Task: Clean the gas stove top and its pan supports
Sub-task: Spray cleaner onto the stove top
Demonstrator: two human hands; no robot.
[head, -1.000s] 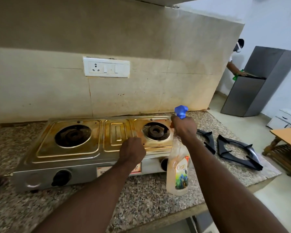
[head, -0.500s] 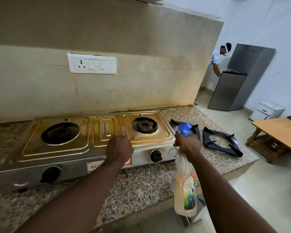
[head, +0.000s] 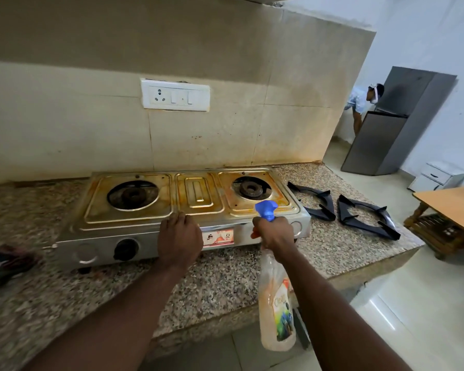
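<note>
Gas stove (head: 198,192): two-burner steel unit, set against the tiled wall at the back of the granite counter (head: 225,277), roughly mid-length. The top is stained orange-brown around both burners, which are uncovered. One black knob (head: 125,249) shows on the front panel, left side.

Pan supports: both are off the stove and lie flat on the counter to its right. The nearer support (head: 310,189) is just beside the stove's right end. The second support (head: 367,227) lies past it, near the counter's right edge. The two are close but apart.

Left hand (head: 180,239): at the stove's front edge, mid-width, back of the hand to the camera. The fingers are folded out of sight, so I cannot tell whether they grip anything.

Right hand (head: 275,232): wrapped round the neck of a spray bottle (head: 276,311), just below its blue trigger head. The bottle hangs down past the counter's front edge, and the nozzle points toward the right burner.

Surroundings: a white switch plate (head: 175,95) is on the wall above the stove. A dark blurred object (head: 8,259) sits at the counter's left end. Across the room, another person (head: 359,100) bends at a grey fridge (head: 394,124). A wooden table (head: 450,202) stands at the right.
</note>
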